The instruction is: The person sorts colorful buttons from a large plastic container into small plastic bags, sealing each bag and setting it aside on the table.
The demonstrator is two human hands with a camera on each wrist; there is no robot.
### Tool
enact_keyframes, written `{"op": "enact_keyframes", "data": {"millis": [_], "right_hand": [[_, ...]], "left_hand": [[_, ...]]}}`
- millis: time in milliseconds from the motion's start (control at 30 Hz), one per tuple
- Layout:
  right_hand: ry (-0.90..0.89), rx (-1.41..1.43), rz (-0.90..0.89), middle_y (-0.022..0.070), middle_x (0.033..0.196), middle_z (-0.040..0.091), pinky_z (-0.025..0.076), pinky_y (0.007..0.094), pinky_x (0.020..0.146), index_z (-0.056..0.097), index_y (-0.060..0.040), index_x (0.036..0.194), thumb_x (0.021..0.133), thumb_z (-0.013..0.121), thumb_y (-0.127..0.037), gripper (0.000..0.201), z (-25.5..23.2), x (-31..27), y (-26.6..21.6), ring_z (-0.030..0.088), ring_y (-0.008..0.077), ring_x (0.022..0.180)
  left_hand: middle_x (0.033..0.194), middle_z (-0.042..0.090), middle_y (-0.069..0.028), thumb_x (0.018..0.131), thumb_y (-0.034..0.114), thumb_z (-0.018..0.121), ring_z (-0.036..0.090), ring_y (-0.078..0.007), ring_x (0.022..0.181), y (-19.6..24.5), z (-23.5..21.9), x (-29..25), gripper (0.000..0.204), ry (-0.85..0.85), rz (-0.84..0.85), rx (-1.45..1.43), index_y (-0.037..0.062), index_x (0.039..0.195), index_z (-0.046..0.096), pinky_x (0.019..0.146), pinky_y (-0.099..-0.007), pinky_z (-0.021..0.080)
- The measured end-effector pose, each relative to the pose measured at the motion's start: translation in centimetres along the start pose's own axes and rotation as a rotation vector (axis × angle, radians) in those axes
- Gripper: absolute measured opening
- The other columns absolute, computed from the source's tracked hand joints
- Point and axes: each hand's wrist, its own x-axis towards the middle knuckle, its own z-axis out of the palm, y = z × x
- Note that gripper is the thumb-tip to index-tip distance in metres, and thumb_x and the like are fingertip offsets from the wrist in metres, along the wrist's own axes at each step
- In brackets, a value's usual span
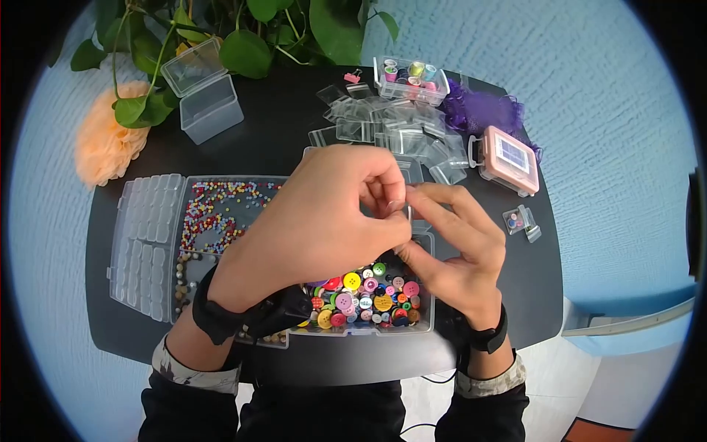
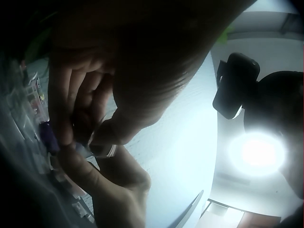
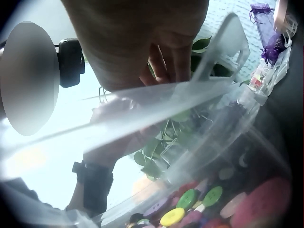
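Over the open clear button box (image 1: 429, 295), both hands meet at a small clear plastic bag (image 2: 102, 150), mostly hidden behind fingers. The left hand (image 1: 335, 210) pinches it between thumb and curled fingers. From the other side, the right hand (image 1: 460, 247) pinches its edge with thumb and forefinger. Below them lie colourful buttons (image 1: 366, 300) of many sizes. In the right wrist view the box's clear wall crosses in front of the hands, with a yellow button (image 3: 172, 217) and several others close by.
A compartment box of small beads (image 1: 221, 214) lies open at left, its lid (image 1: 143, 247) folded out. Behind are flat clear bags (image 1: 405, 121), a box of thread spools (image 1: 412, 79), purple pouches (image 1: 482, 110) and an empty clear box (image 1: 211, 110). A pink case (image 1: 508, 160) and a filled baggie (image 1: 518, 220) sit right.
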Motion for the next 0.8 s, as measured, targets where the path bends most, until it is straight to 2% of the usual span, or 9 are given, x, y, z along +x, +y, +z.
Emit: {"op": "enact_keyframes", "data": {"millis": [100,200,367,533,700,800], "right_hand": [[0.014,0.030,-0.004,0.0156,0.105,0.066,0.056,0.0322,0.073,0.070,0.0043,0.109,0.065,0.076,0.012,0.045,0.0,0.2,0.1,0.066,0.0261,0.089],[-0.008,-0.020,-0.051,0.0157,0.104,0.067,0.055,0.0338,0.073,0.071,0.0041,0.107,0.063,0.077,0.011,0.045,-0.1,0.3,0.2,0.065,0.0275,0.089],[-0.007,-0.046,-0.070,0.0155,0.099,0.068,0.054,0.0355,0.074,0.070,0.0052,0.106,0.059,0.081,0.008,0.048,0.1,0.3,0.2,0.064,0.0284,0.086],[0.022,-0.067,-0.084,0.0150,0.097,0.068,0.054,0.0357,0.074,0.071,0.0050,0.104,0.059,0.079,0.009,0.046,0.1,0.6,0.1,0.064,0.0288,0.087],[-0.031,-0.040,-0.094,0.0135,0.095,0.068,0.054,0.0343,0.072,0.071,0.0051,0.101,0.061,0.078,0.010,0.041,0.4,0.1,0.4,0.064,0.0271,0.085],[-0.040,-0.006,-0.056,0.0126,0.095,0.068,0.054,0.0335,0.071,0.072,0.0045,0.100,0.061,0.078,0.010,0.040,0.6,0.0,-0.1,0.065,0.0264,0.084]], "left_hand": [[0.080,0.065,-0.0046,0.080,-0.003,0.070,0.064,-0.0071,0.073,-0.2,0.0,0.2,0.017,-0.009,0.001,-0.058,-0.0007,0.086,0.054,0.063,-0.0218,0.051],[0.083,0.065,-0.0053,0.080,-0.004,0.070,0.064,-0.0075,0.076,-0.8,0.2,0.3,0.020,0.001,-0.031,-0.024,-0.0005,0.090,0.054,0.065,-0.0222,0.052],[0.086,0.065,-0.0057,0.081,-0.005,0.070,0.064,-0.0081,0.080,-1.0,0.7,0.4,0.021,0.023,-0.024,-0.134,-0.0004,0.094,0.054,0.069,-0.0229,0.054],[0.083,0.065,-0.0054,0.081,-0.005,0.068,0.064,-0.0083,0.077,-0.8,0.5,0.4,0.020,0.029,-0.043,-0.078,-0.0010,0.096,0.055,0.068,-0.0226,0.053],[0.080,0.065,-0.0063,0.076,-0.007,0.069,0.064,-0.0091,0.076,-1.1,0.9,0.6,0.026,0.021,-0.090,0.021,-0.0008,0.096,0.054,0.065,-0.0231,0.051],[0.081,0.065,-0.0071,0.074,-0.008,0.068,0.064,-0.0095,0.076,-1.3,1.0,0.5,0.028,0.008,-0.112,-0.040,-0.0005,0.097,0.053,0.064,-0.0233,0.050]]}}
